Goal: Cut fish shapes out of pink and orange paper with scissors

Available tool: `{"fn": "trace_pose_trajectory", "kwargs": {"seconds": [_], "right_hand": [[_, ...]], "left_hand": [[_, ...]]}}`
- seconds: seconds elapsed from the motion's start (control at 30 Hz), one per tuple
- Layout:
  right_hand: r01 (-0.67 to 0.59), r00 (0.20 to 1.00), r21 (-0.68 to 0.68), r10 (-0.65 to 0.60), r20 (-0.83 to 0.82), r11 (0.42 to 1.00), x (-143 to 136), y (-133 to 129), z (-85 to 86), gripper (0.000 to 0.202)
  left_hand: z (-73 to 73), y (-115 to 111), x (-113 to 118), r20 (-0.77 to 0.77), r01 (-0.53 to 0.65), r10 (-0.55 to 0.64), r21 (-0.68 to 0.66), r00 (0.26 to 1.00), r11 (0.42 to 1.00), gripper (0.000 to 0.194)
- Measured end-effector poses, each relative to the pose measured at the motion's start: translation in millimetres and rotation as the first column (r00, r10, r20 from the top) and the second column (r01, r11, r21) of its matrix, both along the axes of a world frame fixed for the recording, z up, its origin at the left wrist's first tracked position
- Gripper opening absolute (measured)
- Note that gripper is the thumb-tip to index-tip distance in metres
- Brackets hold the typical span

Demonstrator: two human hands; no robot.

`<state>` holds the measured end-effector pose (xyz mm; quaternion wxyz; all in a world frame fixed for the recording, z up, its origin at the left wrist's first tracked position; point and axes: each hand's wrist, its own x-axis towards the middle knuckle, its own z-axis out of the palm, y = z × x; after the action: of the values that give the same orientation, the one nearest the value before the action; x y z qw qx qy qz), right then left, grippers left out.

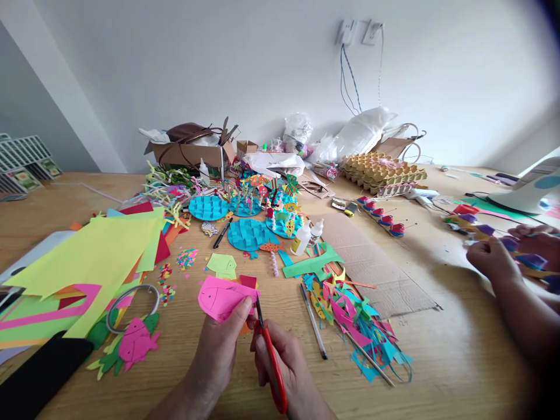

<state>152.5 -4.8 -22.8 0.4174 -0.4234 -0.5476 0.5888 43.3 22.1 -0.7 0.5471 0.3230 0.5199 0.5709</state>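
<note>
Pinched in my left hand [221,347] is a piece of pink foam sheet [219,298] with a fish outline drawn on it. My right hand [282,356] grips red-handled scissors [275,367], whose blades meet the right edge of the pink piece. Just beyond it lies a yellow-green piece [221,265] with a fish drawn on it. Cut-out fish shapes, a pink one [135,343] on top of green ones, rest at the left beside a roll of tape [132,309]. A pen [314,322] lies to the right of my hands.
Coloured sheets [96,251] pile up at the left. Blue discs [251,234] with fish decorations and glue bottles [300,239] stand ahead. Scraps [350,315] and cardboard [371,268] spread to the right. Egg trays [380,172] are stacked behind. Another person's hands [494,259] work at the far right.
</note>
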Motion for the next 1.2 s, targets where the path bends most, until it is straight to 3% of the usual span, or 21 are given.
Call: {"fn": "trace_pose_trajectory", "kwargs": {"seconds": [0.27,0.4,0.7,1.2], "right_hand": [[0.023,0.996,0.076,-0.029,0.079,0.997,1,0,-2.4,0.044],[0.016,0.997,0.082,-0.023,0.077,0.996,3,-1,-2.6,0.044],[0.009,0.994,0.083,-0.018,0.104,0.996,5,-1,-8.1,0.036],[0.011,0.989,0.094,-0.025,0.145,0.995,7,-2,-8.4,0.036]], "left_hand": [[-3.4,-2,0,0.097,-0.032,0.032,-0.001,0.995,0.999,0.015],[0.0,-2,-3,0.118,0.036,-0.038,0.018,0.992,0.999,0.012],[3.3,-2,-9,0.108,0.151,-0.156,0.049,0.982,0.987,0.012],[4.5,0,-8,0.086,0.152,-0.158,0.068,0.984,0.986,0.013]]}}
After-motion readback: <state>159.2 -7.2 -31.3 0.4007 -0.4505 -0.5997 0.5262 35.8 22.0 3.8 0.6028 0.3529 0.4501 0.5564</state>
